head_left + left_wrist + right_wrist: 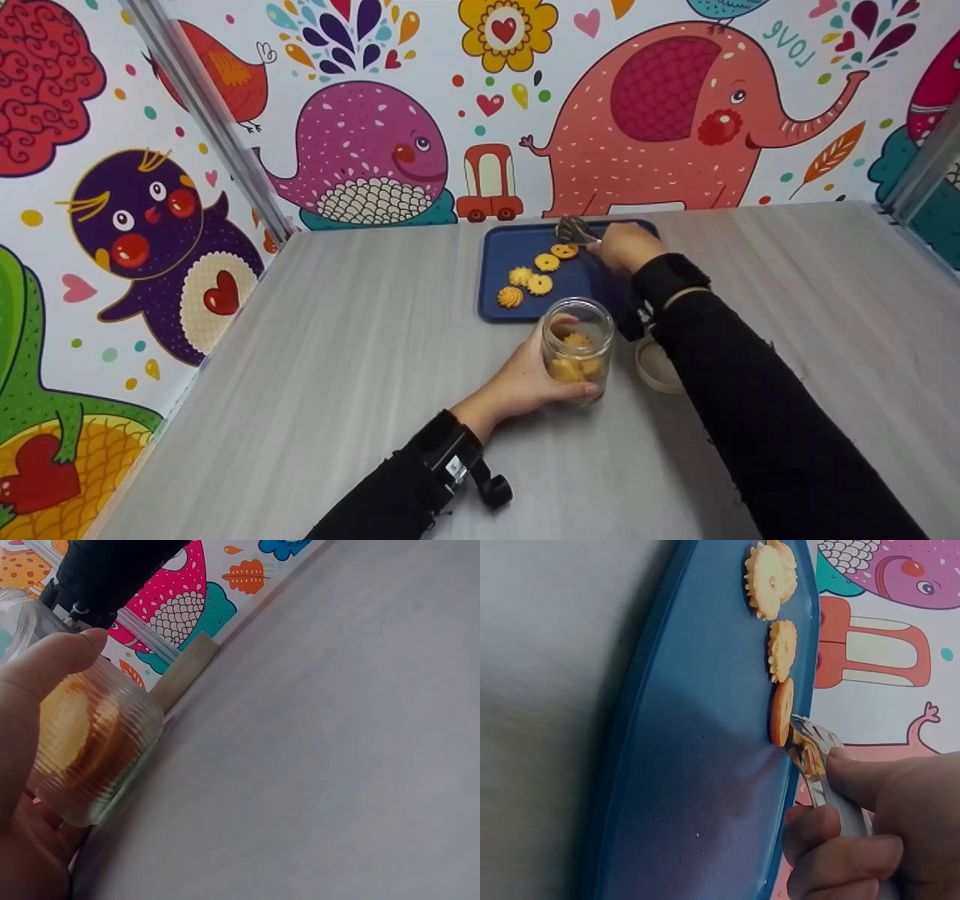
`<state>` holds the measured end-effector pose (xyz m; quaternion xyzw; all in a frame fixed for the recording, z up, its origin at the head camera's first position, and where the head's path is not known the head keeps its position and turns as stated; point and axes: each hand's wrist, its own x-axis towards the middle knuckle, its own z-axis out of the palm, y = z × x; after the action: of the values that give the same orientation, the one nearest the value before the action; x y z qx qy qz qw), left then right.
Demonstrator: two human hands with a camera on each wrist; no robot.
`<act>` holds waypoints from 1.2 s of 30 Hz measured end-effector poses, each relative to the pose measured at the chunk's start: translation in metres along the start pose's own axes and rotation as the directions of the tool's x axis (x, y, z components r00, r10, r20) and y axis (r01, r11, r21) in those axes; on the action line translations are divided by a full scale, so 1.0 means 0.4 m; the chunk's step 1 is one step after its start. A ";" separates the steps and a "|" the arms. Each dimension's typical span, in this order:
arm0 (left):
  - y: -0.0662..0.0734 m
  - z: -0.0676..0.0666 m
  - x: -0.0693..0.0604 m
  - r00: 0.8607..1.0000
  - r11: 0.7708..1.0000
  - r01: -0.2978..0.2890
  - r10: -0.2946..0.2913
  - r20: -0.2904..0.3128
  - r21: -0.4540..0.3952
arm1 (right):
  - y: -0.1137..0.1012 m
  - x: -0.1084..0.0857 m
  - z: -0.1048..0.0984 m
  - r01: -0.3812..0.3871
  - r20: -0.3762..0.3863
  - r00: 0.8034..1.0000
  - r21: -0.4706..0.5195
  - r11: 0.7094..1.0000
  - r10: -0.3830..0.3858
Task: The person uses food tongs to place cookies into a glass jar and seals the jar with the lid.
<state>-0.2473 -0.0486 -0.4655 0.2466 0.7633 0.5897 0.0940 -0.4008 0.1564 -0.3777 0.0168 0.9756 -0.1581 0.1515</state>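
Observation:
My left hand [529,375] grips a clear glass jar [577,330] that has several cookies [571,367] inside; its mouth is uncovered. In the left wrist view, the thumb [64,660] lies along the jar's ribbed side. Over the far side of a blue tray [491,247], my right hand [626,246] holds metal tongs [840,806]. A cookie [808,756] sits between the tongs' tips, right beside a round cookie [781,712] on the tray. More cookies lie in a loose line along the tray's left part, among them a swirled one [510,298].
A round, pale lid [660,367] lies on the table right of the jar, partly covered by the right sleeve. Behind the tray stands a wall [517,112] with printed cartoon animals. A metal post [217,120] rises at the left corner.

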 end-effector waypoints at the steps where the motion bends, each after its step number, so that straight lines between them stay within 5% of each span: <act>1: 0.001 0.001 0.000 1.000 1.000 0.000 0.000 0.000 0.000 | 0.001 -0.002 -0.001 0.006 0.000 1.000 -0.002 1.000 -0.006; 22: 0.001 0.003 0.002 1.000 1.000 -0.001 0.002 0.003 -0.001 | 0.041 -0.047 -0.036 0.146 -0.116 0.982 -0.018 0.989 -0.147; 36: -0.003 0.003 -0.001 1.000 0.999 0.018 -0.018 -0.005 -0.033 | 0.107 -0.080 -0.077 0.266 -0.172 0.944 -0.100 0.959 -0.280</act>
<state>-0.2468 -0.0481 -0.4669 0.2365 0.7560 0.6019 0.1010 -0.3757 0.2073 -0.3533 -0.1097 0.9836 -0.1384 0.0376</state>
